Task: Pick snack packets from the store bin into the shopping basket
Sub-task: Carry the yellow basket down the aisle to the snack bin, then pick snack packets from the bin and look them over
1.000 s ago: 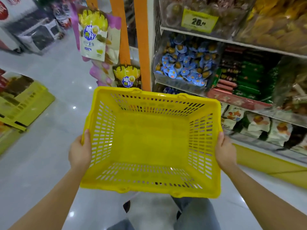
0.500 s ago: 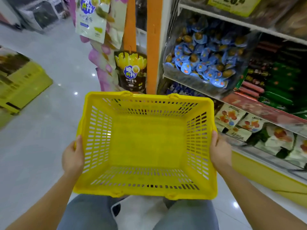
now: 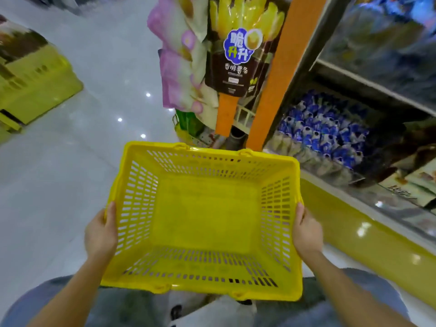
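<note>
Person is carrying the yellow shopping basket (image 3: 138, 197) with both hands, well apart, one on each short side. Left hand (image 3: 100, 234) is clamping the left rim, thumb lying over the top edge; the fingers are hidden outside the wall. Right hand (image 3: 306, 232) is doing the same on the right rim, thumb up along the edge. Basket is sitting roughly level, open side up, its whole bottom panel showing through the slotted walls. Its near edge is hanging over the person's legs in blue jeans (image 3: 118, 308). Blue-and-white snack packets (image 3: 323, 133) are lying piled in the clear store bin (image 3: 330, 172) on the low shelf, ahead and to the right of the basket, close to its far right corner but not touching it. An orange post (image 3: 276, 74) is standing just beyond the far rim. A dark packet (image 3: 238, 57) printed with yellow chips is hanging beside it, and pink packets (image 3: 179, 74) are hanging to its left. Yellow crates (image 3: 35, 90) are sitting on the glossy floor (image 3: 70, 173) far left. The upper shelf is too blurred to read.
</note>
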### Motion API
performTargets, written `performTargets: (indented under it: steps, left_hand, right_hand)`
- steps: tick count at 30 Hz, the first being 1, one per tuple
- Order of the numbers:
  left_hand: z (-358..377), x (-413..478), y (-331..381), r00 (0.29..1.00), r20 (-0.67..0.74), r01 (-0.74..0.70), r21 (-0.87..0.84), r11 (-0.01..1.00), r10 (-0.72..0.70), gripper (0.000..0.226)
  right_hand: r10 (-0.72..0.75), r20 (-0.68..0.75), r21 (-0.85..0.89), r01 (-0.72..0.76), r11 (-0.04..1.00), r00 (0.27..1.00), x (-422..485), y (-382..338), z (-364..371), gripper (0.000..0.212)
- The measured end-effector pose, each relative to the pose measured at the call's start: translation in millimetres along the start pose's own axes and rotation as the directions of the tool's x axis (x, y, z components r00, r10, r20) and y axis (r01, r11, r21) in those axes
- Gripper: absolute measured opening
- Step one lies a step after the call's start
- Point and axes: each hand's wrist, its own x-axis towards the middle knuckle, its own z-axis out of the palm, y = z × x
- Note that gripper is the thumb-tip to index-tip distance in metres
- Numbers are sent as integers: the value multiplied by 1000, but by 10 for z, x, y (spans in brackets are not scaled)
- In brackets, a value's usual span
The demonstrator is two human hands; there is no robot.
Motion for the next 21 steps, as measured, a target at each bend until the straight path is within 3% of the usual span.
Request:
performTargets:
  steps: [6, 10, 17, 21]
  left_hand:
    - [569, 181, -546, 998, -51, 41, 11, 999, -41, 59]
    - [918, 222, -792, 999, -34, 29, 10, 1000, -29, 57]
    - [1479, 156, -943, 990, 120, -82, 15, 997, 80, 46]
    - [1598, 181, -854, 971, 201, -133, -6, 991, 132, 43]
  right_hand:
    - [-31, -1, 34, 31, 999, 1000, 238, 236, 772, 47]
    - [31, -25, 25, -30, 999, 999, 363, 454, 1152, 48]
    - [203, -78, 119, -193, 974, 976, 456, 879, 1439, 49]
    - [188, -55, 122, -180, 976, 981, 417, 1081, 1379, 48]
